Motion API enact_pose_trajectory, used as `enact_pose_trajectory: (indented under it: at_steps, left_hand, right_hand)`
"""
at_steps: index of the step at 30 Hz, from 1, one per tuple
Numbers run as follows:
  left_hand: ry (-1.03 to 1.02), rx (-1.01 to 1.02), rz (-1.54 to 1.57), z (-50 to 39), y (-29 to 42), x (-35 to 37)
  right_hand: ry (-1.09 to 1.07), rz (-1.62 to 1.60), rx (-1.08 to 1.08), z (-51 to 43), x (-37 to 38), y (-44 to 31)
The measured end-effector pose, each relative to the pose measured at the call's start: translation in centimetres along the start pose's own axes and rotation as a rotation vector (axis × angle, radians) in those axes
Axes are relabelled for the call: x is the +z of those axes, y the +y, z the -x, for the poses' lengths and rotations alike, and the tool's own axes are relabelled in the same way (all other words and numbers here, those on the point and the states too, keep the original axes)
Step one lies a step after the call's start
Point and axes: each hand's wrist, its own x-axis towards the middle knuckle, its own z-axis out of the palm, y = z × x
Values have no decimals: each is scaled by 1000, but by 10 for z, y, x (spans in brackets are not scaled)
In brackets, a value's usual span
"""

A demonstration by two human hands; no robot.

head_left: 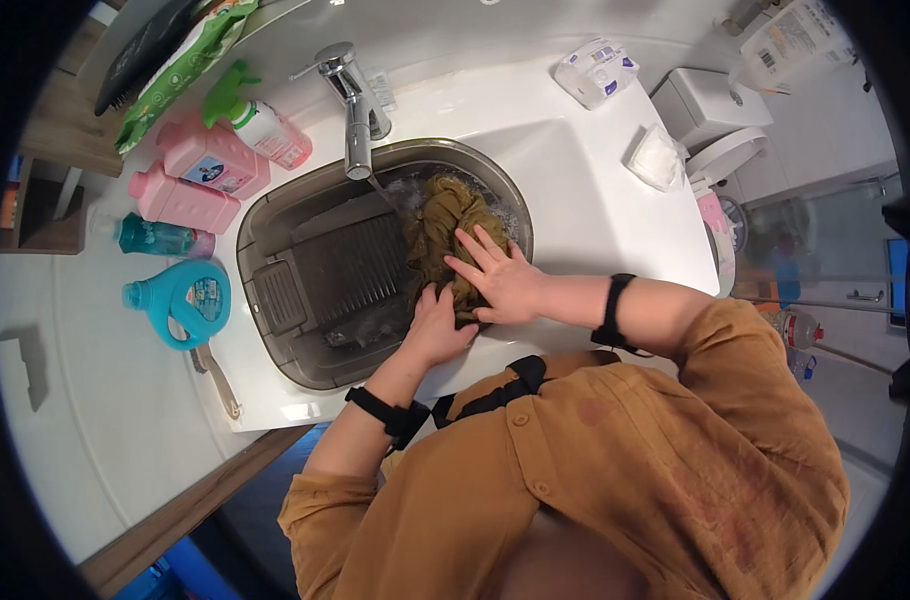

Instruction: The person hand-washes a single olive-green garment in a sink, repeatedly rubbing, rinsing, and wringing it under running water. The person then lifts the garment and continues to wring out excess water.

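A wet, bunched olive-brown cloth (447, 217) lies in the right half of a grey translucent plastic washbasin (275, 214). My right hand (500, 281) rests on top of the cloth with its fingers spread. At the near edge of the cloth is my left hand (436, 326), its fingers apart and their tips touching the fabric. Water runs from the chrome faucet (357, 120) into the basin, beside the cloth. Ribs of a built-in washboard (353, 262) show under shallow water to the left. Whatever lies under the cloth is hidden.
Left of the basin stand pink bottles (188, 199), a spray bottle (271, 131), a teal pump bottle (158, 236) and a blue detergent jug (181, 300). A brush (218, 379) lies near the front corner. Tissue packs (597, 71) sit on the white sink counter (665, 240).
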Motion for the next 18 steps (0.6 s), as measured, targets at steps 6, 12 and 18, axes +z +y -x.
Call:
enact_pose_trajectory:
  at_steps: [6,12,18]
  left_hand:
    - [-94,-216,-136,-50,16,-8]
    - [140,-153,-45,-93,-5,-11]
    - [127,-159,78,-107,-21,-26]
  right_hand:
    - [-159,343,18,-55,-12,14]
    - [-262,503,-38,-116,-26,26]
    - [-225,320,-217,-159,-53,49]
